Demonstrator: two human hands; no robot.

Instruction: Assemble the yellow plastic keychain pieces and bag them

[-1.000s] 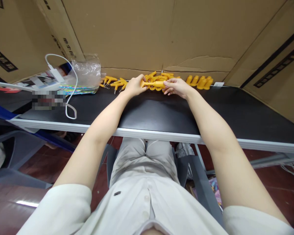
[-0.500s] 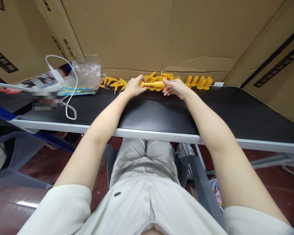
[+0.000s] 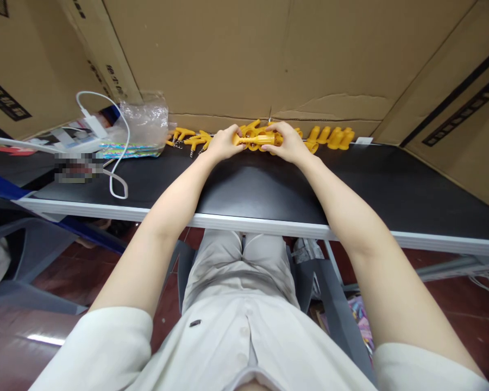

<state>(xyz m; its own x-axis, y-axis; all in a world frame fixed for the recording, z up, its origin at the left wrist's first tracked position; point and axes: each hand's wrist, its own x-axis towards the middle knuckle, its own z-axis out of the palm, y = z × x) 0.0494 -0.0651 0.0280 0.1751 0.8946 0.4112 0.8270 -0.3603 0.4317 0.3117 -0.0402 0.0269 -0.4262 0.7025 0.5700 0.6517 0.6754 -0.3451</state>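
Over the far part of the black table, both my hands hold a yellow plastic corkscrew point(image 3: 257, 140) level, lying crosswise between them. My left hand point(image 3: 225, 144) pinches its left, handle end; the fingers hide most of that handle. My right hand point(image 3: 288, 142) curls thumb and fingers around the wider right end of its sleeve. Directly behind is a pile of yellow sleeves point(image 3: 250, 131), partly hidden by my hands. Left of my left hand lie several yellow T-shaped handles point(image 3: 195, 142) with metal spirals.
Several yellow sleeves point(image 3: 337, 137) stand upright at the back right, near a small white piece point(image 3: 364, 140). At the left are a clear plastic bag point(image 3: 144, 117), a colourful packet point(image 3: 136, 150) and a white cable point(image 3: 127, 127). Cardboard walls point(image 3: 244, 60) enclose the black table point(image 3: 261, 190).
My right hand has shifted slightly left and turned, its fingers now wrapping the sleeve's wide end from above and below. My left hand and the corkscrew have hardly moved.
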